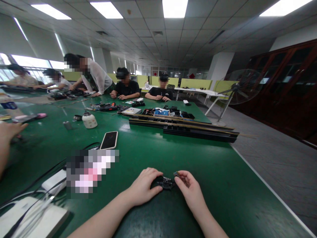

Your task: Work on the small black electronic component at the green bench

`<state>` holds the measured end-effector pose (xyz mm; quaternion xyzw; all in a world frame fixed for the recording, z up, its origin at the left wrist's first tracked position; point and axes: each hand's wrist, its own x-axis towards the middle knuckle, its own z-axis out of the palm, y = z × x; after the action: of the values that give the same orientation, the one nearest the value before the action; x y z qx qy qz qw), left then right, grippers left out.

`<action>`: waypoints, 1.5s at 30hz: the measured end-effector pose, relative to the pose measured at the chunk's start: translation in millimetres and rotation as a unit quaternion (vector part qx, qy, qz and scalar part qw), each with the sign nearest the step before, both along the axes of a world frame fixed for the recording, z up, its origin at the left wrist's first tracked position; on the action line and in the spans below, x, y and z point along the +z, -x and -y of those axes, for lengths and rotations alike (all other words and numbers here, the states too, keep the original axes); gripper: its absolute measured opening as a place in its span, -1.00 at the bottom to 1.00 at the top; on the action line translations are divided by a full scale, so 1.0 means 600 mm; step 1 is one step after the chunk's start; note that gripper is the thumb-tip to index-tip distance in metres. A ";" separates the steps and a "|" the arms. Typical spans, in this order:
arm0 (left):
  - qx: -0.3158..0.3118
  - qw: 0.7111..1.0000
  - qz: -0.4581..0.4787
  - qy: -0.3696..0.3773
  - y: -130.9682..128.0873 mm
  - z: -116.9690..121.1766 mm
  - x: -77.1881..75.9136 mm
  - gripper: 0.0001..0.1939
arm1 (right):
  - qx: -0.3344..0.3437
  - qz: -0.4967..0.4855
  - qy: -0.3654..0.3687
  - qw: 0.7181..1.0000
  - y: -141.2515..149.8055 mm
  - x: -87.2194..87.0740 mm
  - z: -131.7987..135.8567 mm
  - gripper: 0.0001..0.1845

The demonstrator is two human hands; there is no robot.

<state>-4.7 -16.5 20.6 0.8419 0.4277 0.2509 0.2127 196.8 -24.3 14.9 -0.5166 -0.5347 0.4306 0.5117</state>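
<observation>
Near the front of the green table, my left hand (146, 185) is wrapped around a small black device (164, 182) with metal parts on its upper face. The device lies low against the tabletop, and its left end is hidden under my fingers. Just to its right, my right hand (188, 185) pinches a small dark piece (176, 174) between thumb and fingertips. That piece is too small to name. Its tip is close to the device's right end; whether they touch I cannot tell.
A phone (109, 140) and a white power bank (55, 181) with cables lie left. Long black rails (200, 133) with thin rods cross the table ahead. A white jar (89, 120) stands beyond the phone. Another person's hand (10, 132) reaches in at left. Several people work behind.
</observation>
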 end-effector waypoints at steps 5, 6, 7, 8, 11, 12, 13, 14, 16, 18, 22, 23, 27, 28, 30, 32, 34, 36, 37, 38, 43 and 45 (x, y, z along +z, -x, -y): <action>-0.002 1.000 -0.003 -0.001 0.001 -0.001 -0.003 -0.63 | -0.014 -0.026 0.013 0.999 -0.002 0.004 0.000 -0.62; -0.003 1.000 -0.003 -0.002 0.001 -0.001 -0.004 -0.63 | -0.016 -0.033 0.018 0.999 -0.002 0.005 0.000 -0.61; -0.004 1.000 -0.003 -0.003 0.001 -0.001 -0.004 -0.63 | -0.018 -0.041 0.024 0.999 -0.003 0.005 0.000 -0.59; -0.004 1.000 -0.004 -0.003 0.001 -0.001 -0.004 -0.63 | -0.022 -0.050 0.029 0.998 -0.003 0.006 0.000 -0.58; -0.001 1.000 -0.008 0.001 0.000 -0.001 -0.005 -0.62 | -0.034 -0.076 0.043 0.996 -0.002 0.008 0.000 -0.55; 0.000 1.000 -0.008 0.003 0.000 -0.001 -0.005 -0.62 | -0.039 -0.086 0.048 0.994 -0.002 0.009 0.000 -0.53; 0.000 1.000 -0.007 0.004 0.000 -0.001 -0.005 -0.62 | -0.043 -0.094 0.053 0.993 -0.001 0.011 -0.001 -0.52; -0.001 1.000 -0.006 0.005 0.000 -0.001 -0.005 -0.62 | -0.045 -0.101 0.058 0.992 -0.001 0.012 -0.001 -0.51; -0.003 1.000 -0.001 0.003 0.001 -0.001 -0.006 -0.62 | -0.046 -0.107 0.067 0.991 -0.001 0.014 -0.001 -0.50; -0.004 1.000 0.002 0.001 0.001 -0.001 -0.007 -0.61 | -0.046 -0.106 0.072 0.991 -0.003 0.015 -0.001 -0.51; -0.001 1.000 0.003 0.001 0.002 -0.002 -0.009 -0.61 | -0.048 -0.110 0.070 0.990 -0.006 0.016 0.000 -0.55; 0.000 1.000 0.003 0.002 0.002 -0.002 -0.010 -0.61 | -0.049 -0.113 0.071 0.990 -0.006 0.015 0.000 -0.56; -0.001 1.000 0.005 0.006 0.002 -0.003 -0.010 -0.61 | -0.058 -0.126 0.074 0.988 -0.006 0.015 0.001 -0.57; -0.001 1.000 0.005 0.007 0.002 -0.003 -0.009 -0.61 | -0.060 -0.130 0.076 0.987 -0.005 0.015 0.001 -0.57; 0.001 1.000 0.004 0.009 0.002 -0.003 -0.008 -0.61 | -0.066 -0.141 0.081 0.984 -0.006 0.014 0.000 -0.55; 0.002 1.000 0.003 0.010 0.002 -0.003 -0.008 -0.61 | -0.070 -0.153 0.087 0.982 -0.007 0.011 -0.001 -0.52; 0.002 1.000 0.002 0.010 0.002 -0.003 -0.008 -0.61 | -0.073 -0.164 0.093 0.979 -0.009 0.007 -0.004 -0.50; 0.001 1.000 0.002 0.008 0.003 -0.003 -0.009 -0.61 | -0.070 -0.176 0.096 0.977 -0.010 0.003 -0.006 -0.49; 0.001 1.000 0.001 0.006 0.003 -0.003 -0.009 -0.61 | -0.068 -0.182 0.098 0.976 -0.011 0.001 -0.006 -0.49; 0.001 1.000 0.000 0.005 0.003 -0.003 -0.009 -0.61 | -0.067 -0.188 0.099 0.975 -0.012 0.000 -0.007 -0.49; 0.000 1.000 -0.008 0.006 0.002 -0.004 -0.009 -0.61 | -0.067 -0.221 0.105 0.967 -0.013 0.001 -0.006 -0.49; 0.000 1.000 -0.008 0.007 0.001 -0.004 -0.008 -0.61 | -0.070 -0.233 0.107 0.964 -0.013 0.005 -0.007 -0.50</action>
<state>-5.6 -14.3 15.9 0.8421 0.4316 0.2412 0.2155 204.4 -20.3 17.8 -0.4896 -0.3136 0.5571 0.5929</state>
